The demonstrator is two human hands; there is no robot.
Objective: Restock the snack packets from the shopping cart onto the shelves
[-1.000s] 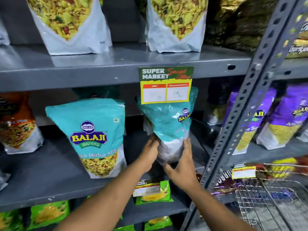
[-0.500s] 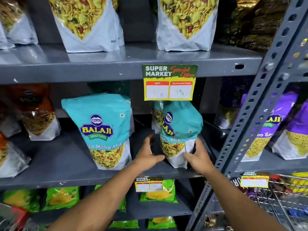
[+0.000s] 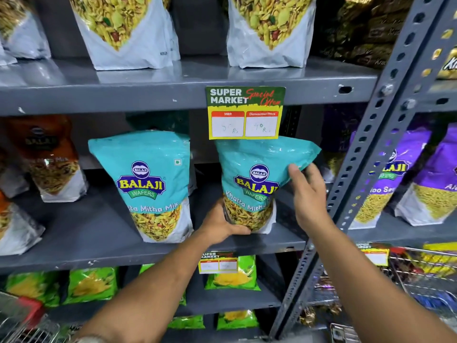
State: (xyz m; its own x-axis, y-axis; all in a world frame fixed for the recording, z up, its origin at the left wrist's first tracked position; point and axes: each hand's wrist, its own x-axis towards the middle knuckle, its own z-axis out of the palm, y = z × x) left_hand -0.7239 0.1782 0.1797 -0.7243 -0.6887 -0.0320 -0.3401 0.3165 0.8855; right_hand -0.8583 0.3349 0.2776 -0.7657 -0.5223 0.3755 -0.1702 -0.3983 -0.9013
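Observation:
A teal Balaji Khatta Mitha Mix packet (image 3: pixel 257 169) stands on the middle grey shelf (image 3: pixel 99 243), front label facing me, just under the yellow price tag (image 3: pixel 244 112). My left hand (image 3: pixel 220 226) cups its lower left corner. My right hand (image 3: pixel 306 194) rests against its right side with fingers touching the upper edge. A second, identical teal packet (image 3: pixel 150 184) stands upright to its left, untouched.
White mix pouches (image 3: pixel 269 30) stand on the shelf above, orange packets (image 3: pixel 49 159) at left, purple packets (image 3: pixel 385 179) past the perforated grey upright (image 3: pixel 371 134) on the right. Green packets (image 3: pixel 232 276) fill the lower shelf. A wire shopping cart (image 3: pixel 425 276) is at lower right.
The teal packet has turned from back-facing to front-facing and now stands at the shelf's front. My right hand rose from its base to its upper right side; the view drew closer.

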